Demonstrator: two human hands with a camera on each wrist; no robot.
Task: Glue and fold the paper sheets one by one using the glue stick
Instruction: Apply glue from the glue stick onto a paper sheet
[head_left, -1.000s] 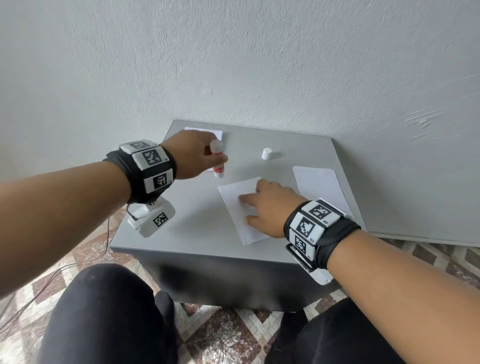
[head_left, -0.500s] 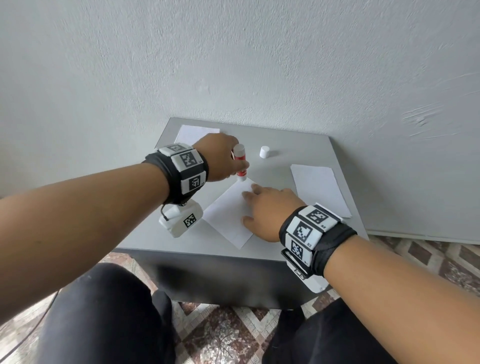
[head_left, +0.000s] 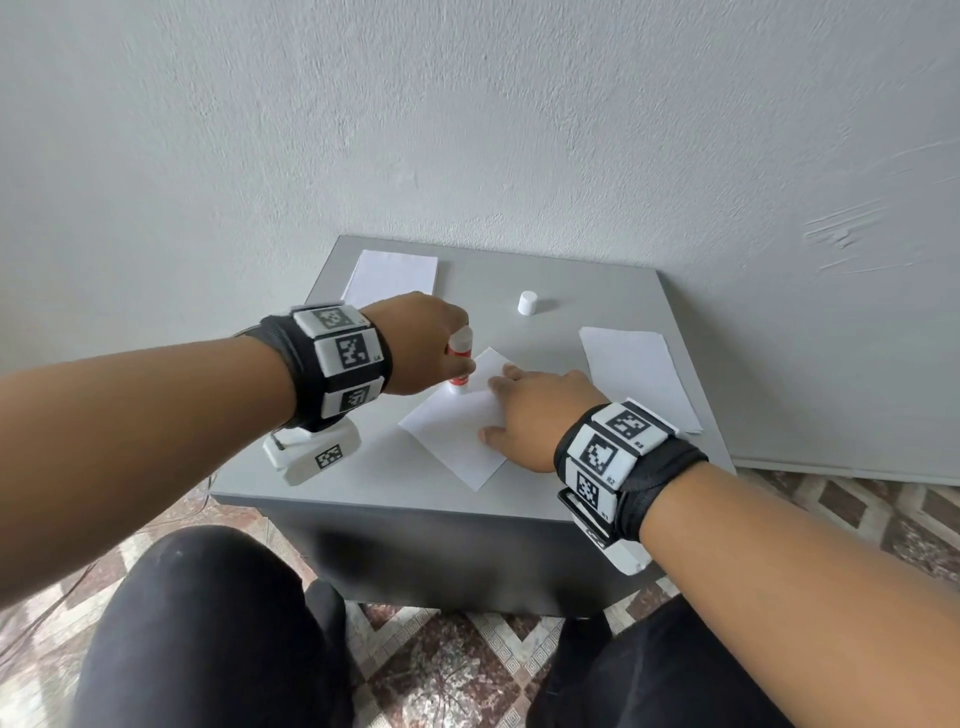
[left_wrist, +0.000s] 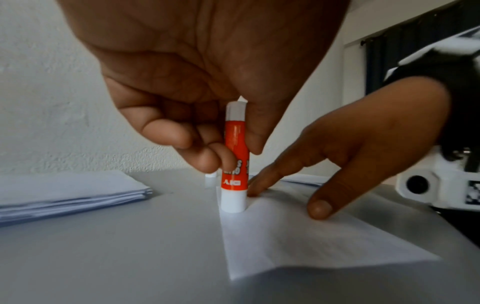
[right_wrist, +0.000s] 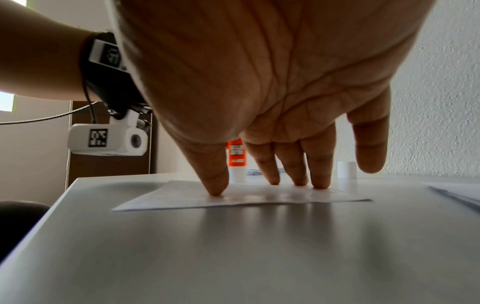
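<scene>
On the grey table (head_left: 597, 291) by the white wall, the left hand (head_left: 421, 348) pinches the orange glue stick (left_wrist: 233, 164) upright, tip down on the sheet's (head_left: 457, 431) far corner. The right hand (head_left: 540, 410) lies flat, fingertips (right_wrist: 215, 185) pinning the paper — best keep that pressure and stroke along the edge, lest the sheet drag; the cap (head_left: 527, 303) stands apart.

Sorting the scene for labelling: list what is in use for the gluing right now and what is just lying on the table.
In use:
glue stick, gripped upright by the left hand
centre sheet, pressed flat by the right hand

Lying about:
white cap
far-left paper stack
right paper stack
</scene>
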